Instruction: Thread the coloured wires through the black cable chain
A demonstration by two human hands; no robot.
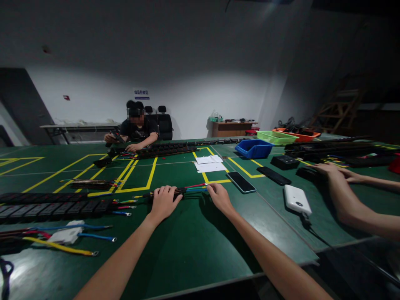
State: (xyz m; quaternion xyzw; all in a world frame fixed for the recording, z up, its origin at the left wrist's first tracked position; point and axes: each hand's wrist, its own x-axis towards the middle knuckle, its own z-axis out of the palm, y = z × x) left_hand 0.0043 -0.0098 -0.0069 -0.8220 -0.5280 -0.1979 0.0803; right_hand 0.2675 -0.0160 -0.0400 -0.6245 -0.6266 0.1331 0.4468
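My left hand (166,201) is closed over a narrow black strip (178,193), with its fingers bent across the top. Red, blue and green wires (195,188) run out of the strip to the right. At their far ends my right hand (219,196) pinches the wires between thumb and fingers; the tips are partly hidden. More wire ends with a yellow sleeve (137,197) stick out left of my left hand. Beside it on the left lie long black socket strips (62,209) with ring-ended wires.
A phone (241,182), a white power bank (297,199) with a cable, and a black phone (274,176) lie to the right. Beyond are paper sheets (211,163) and a blue bin (253,149). A co-worker's arms (353,204) reach in at right; another person (137,127) works across the table.
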